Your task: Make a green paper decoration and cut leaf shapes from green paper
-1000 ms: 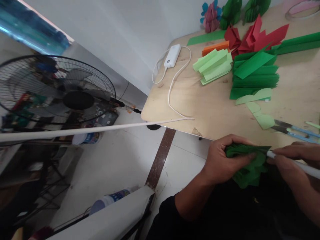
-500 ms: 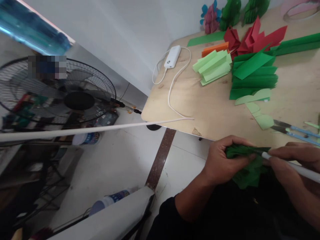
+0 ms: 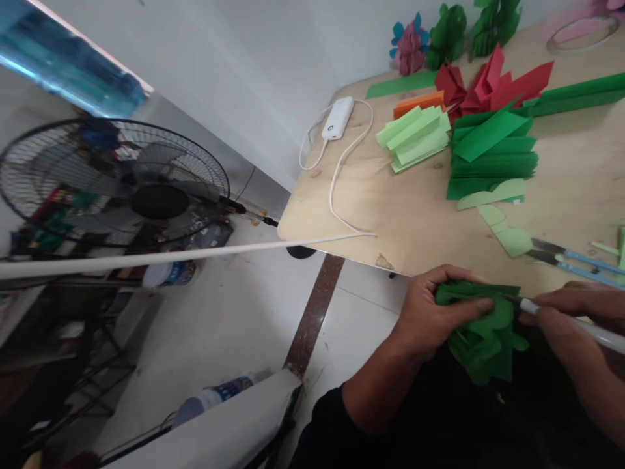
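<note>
My left hand (image 3: 430, 312) is closed around a bundle of dark green folded paper (image 3: 488, 339) with curved, cut-out edges, held at the table's front edge above my lap. Its thumb presses on the top layers. In my right hand (image 3: 571, 319) is a slim white pen-like tool (image 3: 598, 335) with a dark tip; its exact kind I cannot make out. The tip points at the right end of the green paper, and whether it touches is unclear. Just beyond my right hand lie scissors with blue handles (image 3: 586, 264), beside light green cut paper pieces (image 3: 512, 240).
Farther back on the wooden table (image 3: 410, 228) are stacks of green folded paper (image 3: 493, 156), light green paper (image 3: 417, 138), red folded paper (image 3: 488, 85) and finished paper shapes (image 3: 446, 36). A white power bank (image 3: 338, 117) trails a cable (image 3: 234, 249) leftward. A fan (image 3: 159, 198) stands left.
The green paper has turned and spread, showing more of its curved cut edges. The tool's tip has shifted slightly right with my right hand. The view has tilted a little.
</note>
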A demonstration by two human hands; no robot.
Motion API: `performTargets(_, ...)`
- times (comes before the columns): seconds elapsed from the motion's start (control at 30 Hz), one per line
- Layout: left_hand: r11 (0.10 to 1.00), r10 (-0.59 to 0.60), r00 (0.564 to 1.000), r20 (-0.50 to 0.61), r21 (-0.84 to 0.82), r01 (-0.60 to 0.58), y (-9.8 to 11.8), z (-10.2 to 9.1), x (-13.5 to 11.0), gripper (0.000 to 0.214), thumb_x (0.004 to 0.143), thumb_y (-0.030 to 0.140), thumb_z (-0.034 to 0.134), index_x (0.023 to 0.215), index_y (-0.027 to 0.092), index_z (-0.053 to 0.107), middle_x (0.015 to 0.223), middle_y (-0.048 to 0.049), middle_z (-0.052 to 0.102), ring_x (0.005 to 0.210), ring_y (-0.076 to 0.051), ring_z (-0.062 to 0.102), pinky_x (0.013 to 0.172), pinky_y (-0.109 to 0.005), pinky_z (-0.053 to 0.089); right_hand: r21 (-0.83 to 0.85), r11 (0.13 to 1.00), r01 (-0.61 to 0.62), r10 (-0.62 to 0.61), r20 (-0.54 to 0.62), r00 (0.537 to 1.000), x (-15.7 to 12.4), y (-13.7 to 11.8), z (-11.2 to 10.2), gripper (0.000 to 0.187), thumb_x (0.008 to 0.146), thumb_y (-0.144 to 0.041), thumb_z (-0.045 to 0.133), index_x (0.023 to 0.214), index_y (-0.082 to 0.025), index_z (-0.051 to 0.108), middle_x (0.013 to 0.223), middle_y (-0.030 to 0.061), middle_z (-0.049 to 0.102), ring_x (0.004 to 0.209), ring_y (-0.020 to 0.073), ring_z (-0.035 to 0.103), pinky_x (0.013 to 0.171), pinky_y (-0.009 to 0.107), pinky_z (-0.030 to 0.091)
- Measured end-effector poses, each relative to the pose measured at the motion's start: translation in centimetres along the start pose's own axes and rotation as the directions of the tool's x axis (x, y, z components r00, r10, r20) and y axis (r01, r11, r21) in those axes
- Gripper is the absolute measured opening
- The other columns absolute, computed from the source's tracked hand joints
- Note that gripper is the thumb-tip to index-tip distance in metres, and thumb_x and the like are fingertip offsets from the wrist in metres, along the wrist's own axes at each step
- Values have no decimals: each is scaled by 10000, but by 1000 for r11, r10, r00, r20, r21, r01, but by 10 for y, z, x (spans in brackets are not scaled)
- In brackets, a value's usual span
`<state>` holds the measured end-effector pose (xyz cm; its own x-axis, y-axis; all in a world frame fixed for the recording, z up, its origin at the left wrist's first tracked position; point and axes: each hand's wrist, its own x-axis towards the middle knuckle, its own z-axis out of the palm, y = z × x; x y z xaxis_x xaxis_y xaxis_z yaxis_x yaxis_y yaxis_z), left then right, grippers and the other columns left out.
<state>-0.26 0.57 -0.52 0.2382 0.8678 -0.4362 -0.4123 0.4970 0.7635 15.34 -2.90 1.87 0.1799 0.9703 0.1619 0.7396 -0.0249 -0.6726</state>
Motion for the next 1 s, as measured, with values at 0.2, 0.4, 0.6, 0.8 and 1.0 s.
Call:
performTargets(0.2,998,21,1000,15,52,-22,-1,-1,0,370,540,321,865,798,147,665,745,0,650,672,-92,568,653,-236,452,-7,999,-42,43,12,999,3,-5,3,312,804,-597,493,838,-311,613,758,-5,666,685,206,621,627,364,436)
performTargets(0.4,993,58,998,29,103,-61,1,-1,-1,343,558,322,857,793,148,679,769,-14,659,709,-101,574,683,-241,447,-26,1000,12,-12,20,1000,4,-8,4,319,819,-593,470,824,-303,601,725,-19,667,639,179,625,552,318,433)
performTargets(0.6,986,88,995,48,137,-94,1,-1,-1,347,575,363,844,807,155,692,784,-24,671,729,-117,594,716,-262,471,-20,997,80,-79,31,996,10,-12,2,318,812,-590,484,777,-299,608,660,-26,663,530,161,614,454,287,420)
performTargets(0.8,979,108,993,50,169,-115,2,-2,-2,320,595,351,833,806,154,695,778,-26,670,736,-122,593,717,-262,465,-36,995,89,-88,20,996,9,-11,4,303,809,-576,493,774,-294,597,667,-23,647,529,161,599,470,300,406)
performTargets(1.0,984,101,994,42,144,-107,1,-3,-1,295,597,298,835,805,149,689,759,-9,650,699,-94,562,685,-238,446,-35,996,81,-80,30,996,3,-2,2,249,827,-533,510,861,-307,608,797,-21,644,654,163,613,594,327,429)
